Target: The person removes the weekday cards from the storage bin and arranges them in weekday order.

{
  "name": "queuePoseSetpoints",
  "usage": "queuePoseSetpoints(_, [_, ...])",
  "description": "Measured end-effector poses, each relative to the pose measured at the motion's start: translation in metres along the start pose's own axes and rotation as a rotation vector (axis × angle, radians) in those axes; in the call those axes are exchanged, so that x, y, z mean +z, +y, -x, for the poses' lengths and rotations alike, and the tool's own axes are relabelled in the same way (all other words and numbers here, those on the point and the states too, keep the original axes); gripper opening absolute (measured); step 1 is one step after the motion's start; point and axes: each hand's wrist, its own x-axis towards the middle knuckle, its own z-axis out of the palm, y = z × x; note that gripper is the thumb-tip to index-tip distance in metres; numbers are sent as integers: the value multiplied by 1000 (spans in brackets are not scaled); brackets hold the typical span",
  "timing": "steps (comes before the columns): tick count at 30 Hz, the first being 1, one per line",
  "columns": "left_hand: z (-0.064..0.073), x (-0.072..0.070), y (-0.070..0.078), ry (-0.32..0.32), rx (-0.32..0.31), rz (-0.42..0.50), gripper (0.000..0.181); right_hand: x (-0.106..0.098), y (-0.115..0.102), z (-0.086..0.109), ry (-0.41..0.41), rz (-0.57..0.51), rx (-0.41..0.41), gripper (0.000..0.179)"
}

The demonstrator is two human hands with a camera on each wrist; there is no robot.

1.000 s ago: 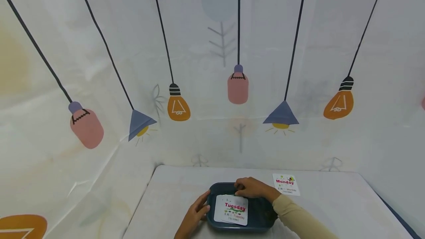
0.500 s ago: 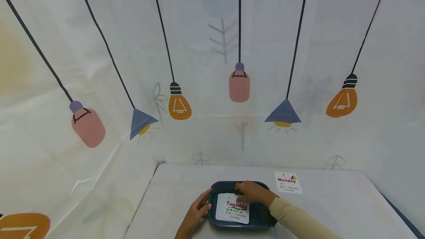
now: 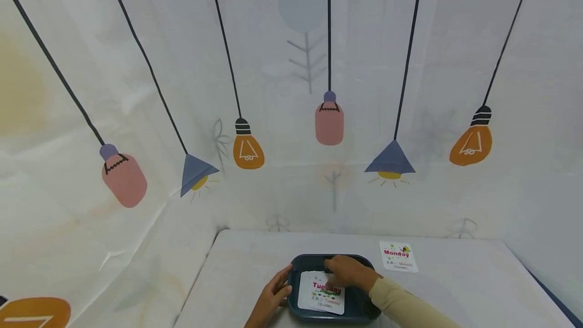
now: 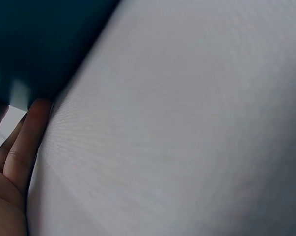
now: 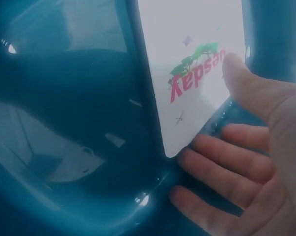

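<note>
In the head view a dark blue-green tray (image 3: 352, 313) stands on the white table. In it lies a white "Tuesday" card (image 3: 314, 292), with the edge of at least one more card showing beneath. My right hand (image 3: 349, 272) reaches over the tray and pinches the card's far edge. The right wrist view has the thumb (image 5: 241, 73) on the printed face of the card (image 5: 187, 59) and the fingers (image 5: 221, 162) at and under its edge. My left hand (image 3: 273, 295) rests against the tray's left side; its extended fingers (image 4: 32, 128) touch the outer wall.
A white "Monday" card (image 3: 398, 257) lies on the table (image 3: 464, 287) to the right, beyond the tray. Behind the table hangs a pale sheet (image 3: 291, 191) printed with lamps and bulbs; another side of it closes off the left.
My right thumb has come down onto the "Tuesday" card's face, and the hand has shifted slightly nearer. My left hand and the tray hold their place; the head view shifted a little.
</note>
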Motion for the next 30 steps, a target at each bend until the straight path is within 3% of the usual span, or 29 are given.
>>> queuePoseSetpoints(5, [2,5,-2,9,0,10,50,4,-6,4,-8,174,-13,49])
queuePoseSetpoints(13, [5,11,1,52,-133,38,52,5,-15,8,-14,282,-42,40])
queuePoseSetpoints(21, [1,9,2,54,-92,13,51,8,-19,0,39,509,-68,56])
queuePoseSetpoints(27, [1,7,-1,36,-105,33,53,7,-20,0,92,531,-129,45])
queuePoseSetpoints(30, [2,4,-2,33,-103,32,53,3,-20,0,124,456,-128,40])
